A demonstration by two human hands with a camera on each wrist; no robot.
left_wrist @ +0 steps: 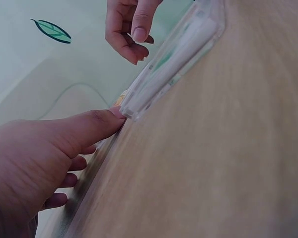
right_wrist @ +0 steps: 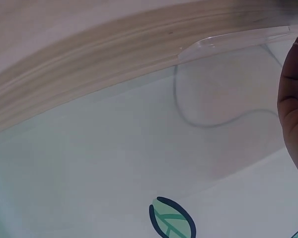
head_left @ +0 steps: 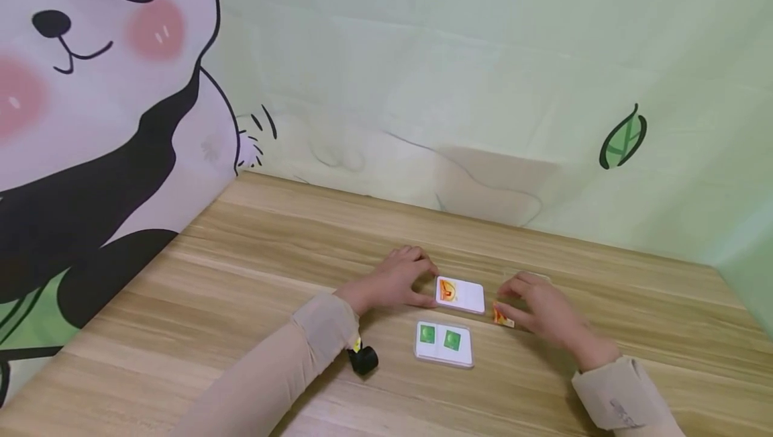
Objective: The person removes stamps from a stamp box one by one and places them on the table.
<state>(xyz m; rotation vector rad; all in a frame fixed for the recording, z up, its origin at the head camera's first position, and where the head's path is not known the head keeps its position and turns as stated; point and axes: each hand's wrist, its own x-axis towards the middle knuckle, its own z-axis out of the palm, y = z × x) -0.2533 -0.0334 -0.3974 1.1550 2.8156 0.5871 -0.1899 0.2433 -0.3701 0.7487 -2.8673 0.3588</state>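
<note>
My left grip [head_left: 392,280], nearer, loose-fingered | flat white rectangular orange-pictured case [head_left: 465,296] just right, long axis leading away | right grip [head_left: 548,311]: can't tell if pinching small orange-patterned card [head_left: 502,316]

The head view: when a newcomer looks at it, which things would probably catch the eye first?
Most likely the large panda drawing, which fills the left side. Next might come the white card with an orange picture, on the wooden table between the left grip and the right grip. Nearer the person, the white card with two green squares also stands out.
</note>
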